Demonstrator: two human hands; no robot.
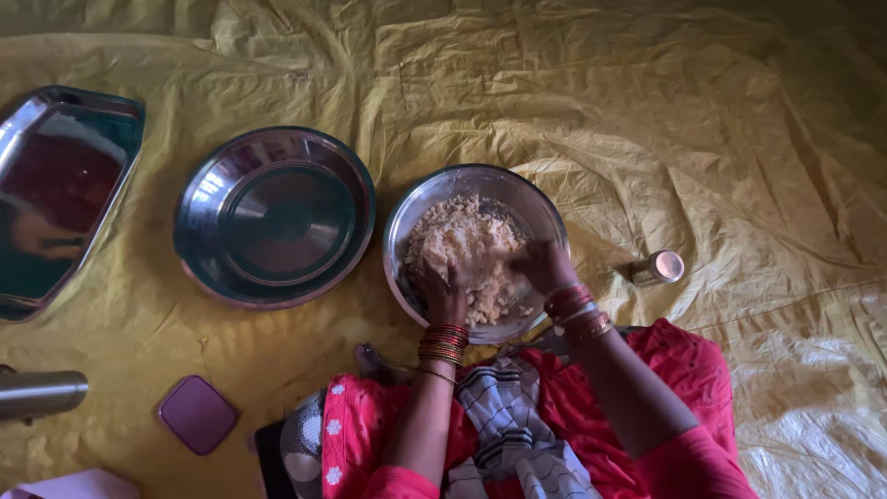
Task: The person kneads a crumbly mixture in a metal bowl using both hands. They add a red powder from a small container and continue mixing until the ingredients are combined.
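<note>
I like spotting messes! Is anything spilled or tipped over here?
One thing: the small metal cup lies on its side on the yellow sheet, right of the bowl. Nothing looks spilled; the crumbly mix sits inside the bowl.

A crumpled yellow sheet (647, 111) covers the floor and carries everything. At the far left lies a shiny steel tray (60, 199) with angled corners. Just right of it sits a round steel plate (274, 217), and right of that, close but apart, a round steel bowl (420, 217) filled with pale crumbly dough (467, 245). Further right, well apart from the bowl, a small metal cup (658, 268) lies on its side. Near the left edge rests a steel cylinder (37, 393), and beside it, nearer, a flat purple square lid (198, 414). The right side of the sheet is deeply creased.
</note>
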